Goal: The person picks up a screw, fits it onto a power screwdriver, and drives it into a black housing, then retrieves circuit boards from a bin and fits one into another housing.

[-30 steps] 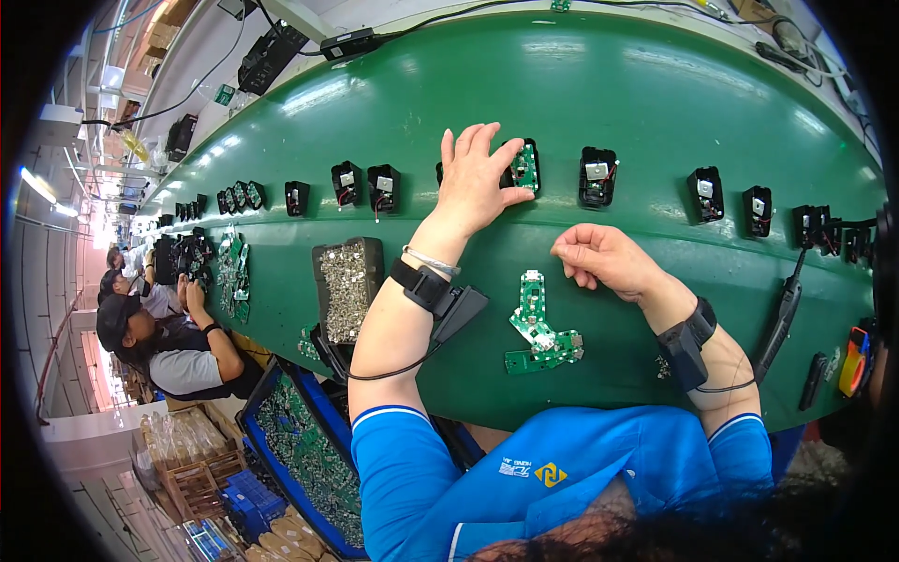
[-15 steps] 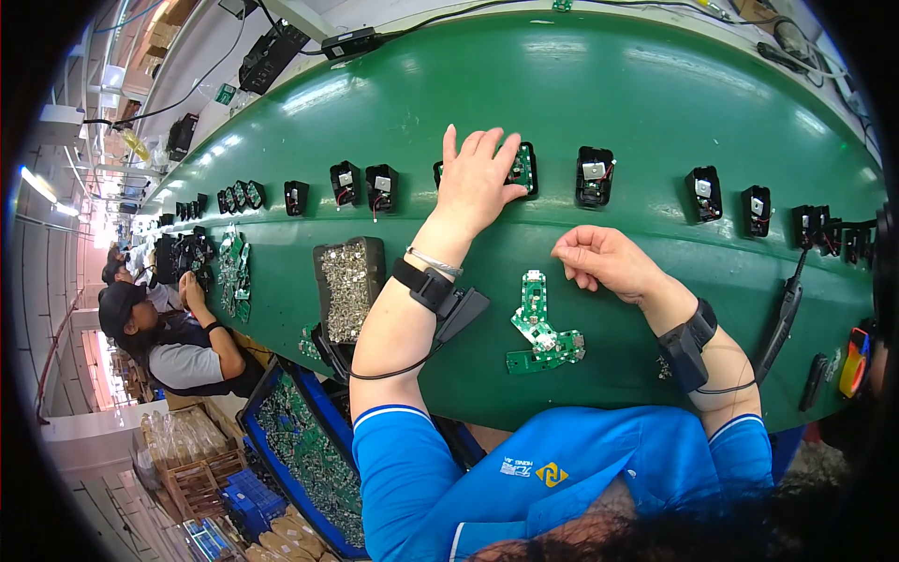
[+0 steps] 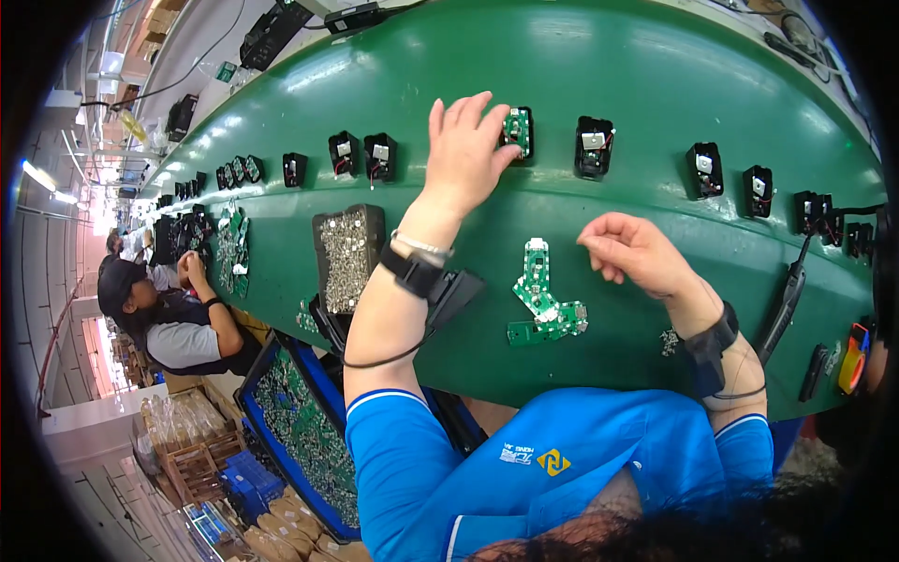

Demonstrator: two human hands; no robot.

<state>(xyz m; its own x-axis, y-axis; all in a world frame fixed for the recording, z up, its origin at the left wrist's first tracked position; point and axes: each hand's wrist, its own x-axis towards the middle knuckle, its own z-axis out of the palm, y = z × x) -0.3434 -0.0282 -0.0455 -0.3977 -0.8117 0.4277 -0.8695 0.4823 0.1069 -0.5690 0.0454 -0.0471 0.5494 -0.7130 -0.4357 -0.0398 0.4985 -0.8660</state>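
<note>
While the green conveyor belt [image 3: 655,84] looks much the same as a second ago, the left hand [image 3: 464,155] is now spread flat, fingertips pressed on the small green board in the black housing [image 3: 517,131]. Nothing is gripped. The right hand [image 3: 632,253] is kept loosely curled, apparently empty, near the spare boards [image 3: 543,300].

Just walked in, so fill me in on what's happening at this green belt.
A person in a blue shirt works at a green conveyor belt. Their left hand reaches out to a small green circuit board seated in a black housing on the belt. Their right hand hovers loosely curled above the belt, holding nothing visible. Two loose green boards lie near them, beside a tray of screws. Another worker sits farther left.
</note>
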